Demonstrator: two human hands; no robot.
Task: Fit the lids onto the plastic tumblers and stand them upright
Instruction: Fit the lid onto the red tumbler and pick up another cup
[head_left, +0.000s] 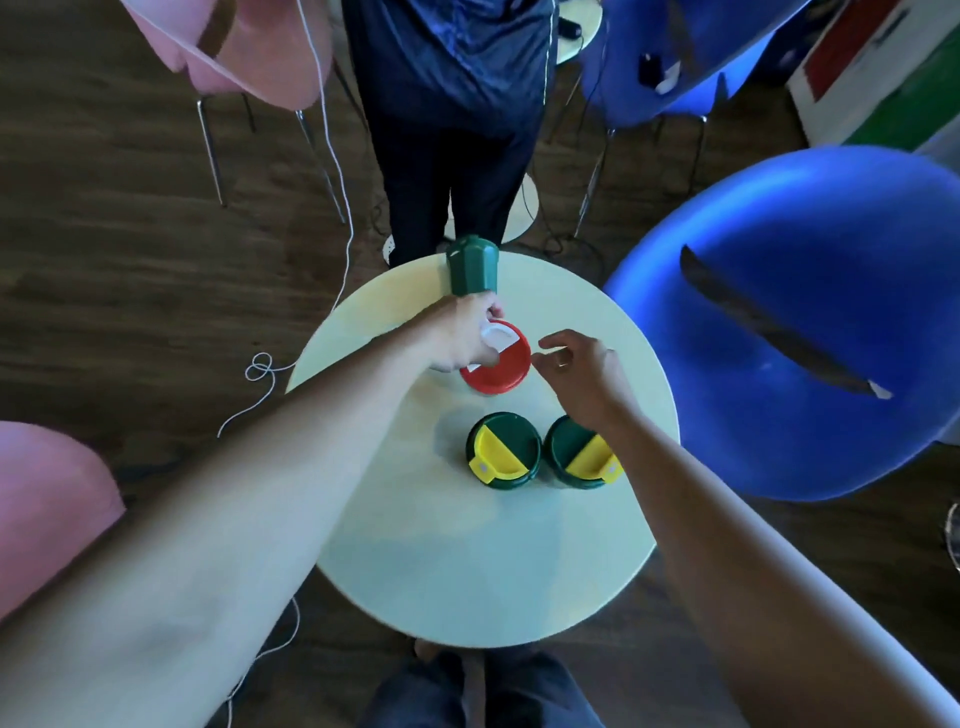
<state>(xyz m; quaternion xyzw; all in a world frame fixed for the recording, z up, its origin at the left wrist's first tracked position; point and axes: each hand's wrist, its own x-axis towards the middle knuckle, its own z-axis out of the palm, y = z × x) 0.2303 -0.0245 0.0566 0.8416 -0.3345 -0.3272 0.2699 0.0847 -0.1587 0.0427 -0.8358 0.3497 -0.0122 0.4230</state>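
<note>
Two green tumblers stand upright mid-table, each closed with a green-and-yellow lid, one on the left (503, 450) and one on the right (582, 453). Behind them stands a tumbler with a red lid (504, 366) that has a white flap. A dark green tumbler (471, 270) with no lid in sight lies at the table's far edge, base pointing away. My left hand (462, 338) is closed around its near end, just over the red lid's left side, and hides its mouth. My right hand (582, 371) hovers right of the red lid, fingers apart and holding nothing.
The small round pale table (467, 571) has a person in dark trousers (452, 156) standing at its far side. Blue chairs (810, 322) crowd the right, pink chairs (244, 47) the left. A white cable (332, 156) hangs down to the floor on the left.
</note>
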